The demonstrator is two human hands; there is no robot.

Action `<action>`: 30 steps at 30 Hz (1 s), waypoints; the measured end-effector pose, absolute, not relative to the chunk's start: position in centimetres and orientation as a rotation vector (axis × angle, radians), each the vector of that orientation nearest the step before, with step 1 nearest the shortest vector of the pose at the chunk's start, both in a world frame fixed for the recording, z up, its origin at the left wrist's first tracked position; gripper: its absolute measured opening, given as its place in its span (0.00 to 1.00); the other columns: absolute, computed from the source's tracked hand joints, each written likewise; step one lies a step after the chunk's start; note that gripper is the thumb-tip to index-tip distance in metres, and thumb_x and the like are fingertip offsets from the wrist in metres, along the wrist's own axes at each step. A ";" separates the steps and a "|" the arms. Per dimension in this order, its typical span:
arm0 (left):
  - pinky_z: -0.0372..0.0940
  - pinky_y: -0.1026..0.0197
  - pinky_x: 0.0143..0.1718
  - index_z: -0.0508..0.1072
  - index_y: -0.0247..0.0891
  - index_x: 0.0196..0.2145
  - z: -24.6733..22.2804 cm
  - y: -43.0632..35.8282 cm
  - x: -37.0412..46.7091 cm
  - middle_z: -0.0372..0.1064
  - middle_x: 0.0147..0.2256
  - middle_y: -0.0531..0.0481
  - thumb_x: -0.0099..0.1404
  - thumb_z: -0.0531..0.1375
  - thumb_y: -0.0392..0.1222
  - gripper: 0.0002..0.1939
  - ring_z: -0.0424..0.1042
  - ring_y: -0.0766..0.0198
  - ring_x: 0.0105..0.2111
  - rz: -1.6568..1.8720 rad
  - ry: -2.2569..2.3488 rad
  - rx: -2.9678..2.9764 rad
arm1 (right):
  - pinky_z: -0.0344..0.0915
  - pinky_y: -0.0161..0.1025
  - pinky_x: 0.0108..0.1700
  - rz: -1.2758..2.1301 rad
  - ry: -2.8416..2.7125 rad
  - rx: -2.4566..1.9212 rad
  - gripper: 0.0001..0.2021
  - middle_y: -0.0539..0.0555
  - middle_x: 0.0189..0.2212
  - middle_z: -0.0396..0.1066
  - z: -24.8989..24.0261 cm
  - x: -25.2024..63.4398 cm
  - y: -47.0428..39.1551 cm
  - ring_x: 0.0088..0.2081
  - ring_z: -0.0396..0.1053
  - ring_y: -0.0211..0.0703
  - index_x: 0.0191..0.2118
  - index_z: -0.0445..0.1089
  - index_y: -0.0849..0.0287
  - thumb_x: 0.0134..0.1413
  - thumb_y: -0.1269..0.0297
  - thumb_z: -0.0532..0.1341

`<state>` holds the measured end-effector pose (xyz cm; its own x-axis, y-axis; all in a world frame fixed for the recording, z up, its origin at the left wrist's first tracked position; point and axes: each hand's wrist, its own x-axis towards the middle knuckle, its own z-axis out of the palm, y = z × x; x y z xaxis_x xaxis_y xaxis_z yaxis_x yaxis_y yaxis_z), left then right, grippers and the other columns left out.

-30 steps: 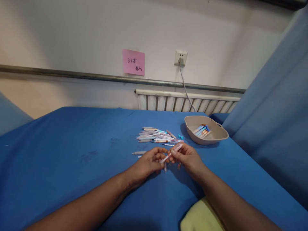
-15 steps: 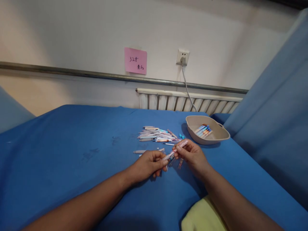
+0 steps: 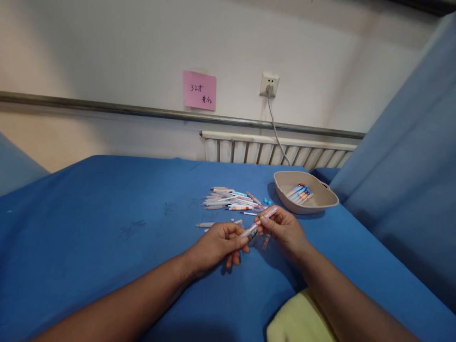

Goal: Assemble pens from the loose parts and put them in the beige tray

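Note:
A pale pink pen (image 3: pixel 252 229) is held between my two hands, slanting up to the right. My left hand (image 3: pixel 221 243) pinches its lower left end between thumb and fingers. Around its upper right part my right hand (image 3: pixel 284 231) is closed. Under and beside the hands lie a few more pens and pen parts, partly hidden. Just beyond them is a loose pile of pens (image 3: pixel 228 199), mostly white and pastel. Small turquoise pieces (image 3: pixel 268 202) rest to the right of that pile.
A beige basin (image 3: pixel 322 203) with several blue and orange pens (image 3: pixel 300 194) in it stands at the back right of the blue-covered surface (image 3: pixel 89 228). A yellow-green cloth (image 3: pixel 297 320) lies near my right forearm. Behind are a radiator (image 3: pixel 238 148) and a blue curtain (image 3: pixel 402 128).
Both hands keep their grip on the pen with almost no movement. The fingers of my left hand have shifted slightly. The whole view has moved a little.

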<state>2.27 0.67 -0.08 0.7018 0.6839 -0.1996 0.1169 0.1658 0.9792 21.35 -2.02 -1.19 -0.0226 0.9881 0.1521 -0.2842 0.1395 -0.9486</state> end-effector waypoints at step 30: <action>0.59 0.70 0.19 0.70 0.34 0.35 1.7 0.4 1.8 0.69 0.26 0.53 0.63 0.57 0.47 0.12 0.64 0.73 0.18 0.607 0.820 1.752 | 0.65 0.33 0.24 0.960 -1.539 -1.118 0.10 0.46 0.22 0.65 -0.9 22.9 -2.5 0.22 0.63 0.35 0.31 0.67 0.58 0.48 0.59 0.66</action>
